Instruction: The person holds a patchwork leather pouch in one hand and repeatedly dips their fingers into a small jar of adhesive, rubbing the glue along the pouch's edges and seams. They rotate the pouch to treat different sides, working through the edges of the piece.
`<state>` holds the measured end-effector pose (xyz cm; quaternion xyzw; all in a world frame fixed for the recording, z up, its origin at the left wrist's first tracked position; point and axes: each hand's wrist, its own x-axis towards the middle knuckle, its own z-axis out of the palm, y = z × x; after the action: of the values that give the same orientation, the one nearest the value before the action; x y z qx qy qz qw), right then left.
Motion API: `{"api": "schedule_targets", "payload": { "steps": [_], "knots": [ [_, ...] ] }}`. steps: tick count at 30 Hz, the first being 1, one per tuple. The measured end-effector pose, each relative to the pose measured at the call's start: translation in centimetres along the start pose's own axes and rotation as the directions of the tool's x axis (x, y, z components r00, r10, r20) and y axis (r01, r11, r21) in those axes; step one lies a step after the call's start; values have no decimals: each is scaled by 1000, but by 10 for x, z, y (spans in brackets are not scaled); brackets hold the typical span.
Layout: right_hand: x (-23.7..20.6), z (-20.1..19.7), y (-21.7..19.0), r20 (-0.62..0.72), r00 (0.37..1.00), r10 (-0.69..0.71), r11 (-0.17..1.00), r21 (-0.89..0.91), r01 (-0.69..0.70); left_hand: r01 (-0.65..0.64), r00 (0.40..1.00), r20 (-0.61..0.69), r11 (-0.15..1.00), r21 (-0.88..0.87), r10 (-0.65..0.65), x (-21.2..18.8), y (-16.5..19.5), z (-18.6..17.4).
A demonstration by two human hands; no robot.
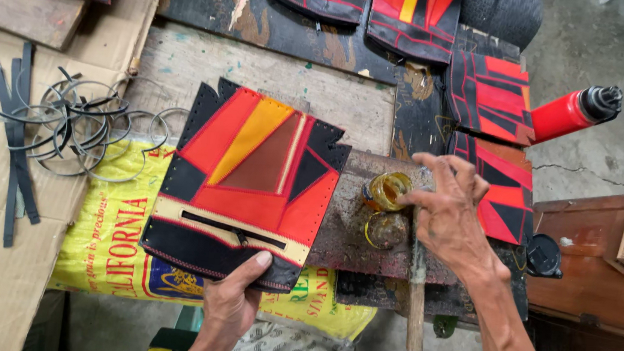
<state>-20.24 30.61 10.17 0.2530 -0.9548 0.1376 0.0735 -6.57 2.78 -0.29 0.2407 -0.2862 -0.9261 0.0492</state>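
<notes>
Here, the left hand (232, 298) pinches the lower edge of a patchwork leather panel (247, 181) of red, orange, brown and black with a zip pocket, thumb pressed on top, holding it flat over a worn workbench (186, 63) and a yellow printed sack (107, 233). The right hand (448, 210), fingers loosely bunched, reaches into a small glass jar of amber glue (388, 190); what the fingertips hold cannot be told. Metal wire rings (79, 129) lie to the left, on cardboard.

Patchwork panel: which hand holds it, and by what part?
The left hand holds the patchwork panel by its black bottom edge, thumb on top. The right hand only reaches to the glue jar.
</notes>
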Motion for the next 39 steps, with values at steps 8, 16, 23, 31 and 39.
{"api": "schedule_targets", "payload": {
  "steps": [8, 16, 23, 31, 39],
  "knots": [
    [8, 8, 3, 22, 999, -27, 1000, 13, 26, 56, 998, 4, 998, 12, -56, -6, -5, -12],
    [-1, -2, -15, -122, 983, 134, 958, 269, -97, 102, 995, -18, 995, 16, -102, -13, 1, -10],
    [-25, 21, -57, -115, 953, 281, 713, 689, -127, 113, 994, -2, 993, 33, -113, -21, 6, -3],
    [-23, 16, -55, -149, 972, 184, 815, 576, -66, 120, 993, -10, 993, 14, -120, -21, 0, -6],
    [-26, 14, -64, -203, 972, 118, 911, 413, -25, 129, 992, 11, 992, -3, -129, -21, -3, -11]
  ]
}}
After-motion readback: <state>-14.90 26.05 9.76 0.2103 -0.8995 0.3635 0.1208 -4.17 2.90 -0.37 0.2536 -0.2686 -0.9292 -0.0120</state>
